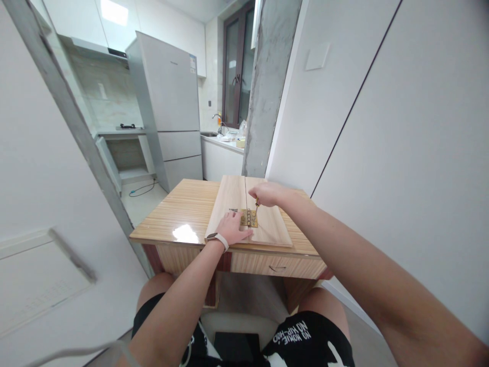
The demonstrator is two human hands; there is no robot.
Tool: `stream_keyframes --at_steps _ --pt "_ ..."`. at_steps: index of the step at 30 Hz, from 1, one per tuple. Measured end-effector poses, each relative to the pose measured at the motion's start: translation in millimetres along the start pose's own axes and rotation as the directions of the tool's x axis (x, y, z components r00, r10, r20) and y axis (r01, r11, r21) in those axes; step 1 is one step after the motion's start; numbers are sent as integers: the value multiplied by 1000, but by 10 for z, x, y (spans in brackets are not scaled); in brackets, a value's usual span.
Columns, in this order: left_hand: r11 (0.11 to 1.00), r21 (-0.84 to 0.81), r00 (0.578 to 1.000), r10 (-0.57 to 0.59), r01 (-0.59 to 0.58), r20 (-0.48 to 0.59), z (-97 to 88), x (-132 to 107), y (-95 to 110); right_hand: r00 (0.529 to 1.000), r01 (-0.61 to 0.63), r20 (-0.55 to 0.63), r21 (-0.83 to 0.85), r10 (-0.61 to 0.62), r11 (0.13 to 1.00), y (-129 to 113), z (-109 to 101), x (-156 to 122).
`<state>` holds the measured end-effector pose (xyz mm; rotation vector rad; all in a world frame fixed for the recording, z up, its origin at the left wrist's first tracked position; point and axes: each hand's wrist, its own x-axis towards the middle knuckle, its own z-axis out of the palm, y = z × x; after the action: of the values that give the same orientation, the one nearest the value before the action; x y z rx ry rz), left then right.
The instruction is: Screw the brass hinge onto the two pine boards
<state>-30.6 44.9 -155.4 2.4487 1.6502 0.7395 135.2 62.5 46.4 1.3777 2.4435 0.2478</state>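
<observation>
Two pale wooden boards, a left board [231,192] and a right board [274,229], lie side by side on the desk with a narrow seam between them. A brass hinge [249,218] spans that seam. My left hand [231,228] rests on the boards with its fingers apart, touching the left side of the hinge. In my right hand [268,193] is a screwdriver [257,205], held upright with its tip down at the hinge's right leaf. Small metal pieces, probably screws [233,210], lie beside my left fingertips.
The striped, glossy wooden desk [183,204] has a drawer handle [277,268] at its front. A white wall [382,153] closes off the right side. Behind the desk stand a fridge [171,97] and a sink counter [221,158].
</observation>
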Motion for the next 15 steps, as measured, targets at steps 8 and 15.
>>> stream_keyframes --at_steps 8,15 --pt "1000 -13 1000 -12 13 17 -53 -12 26 983 -165 -69 46 168 985 88 124 41" --pt "1000 -12 1000 -13 13 12 -22 -10 23 988 -154 -5 -30 154 988 -7 29 46"
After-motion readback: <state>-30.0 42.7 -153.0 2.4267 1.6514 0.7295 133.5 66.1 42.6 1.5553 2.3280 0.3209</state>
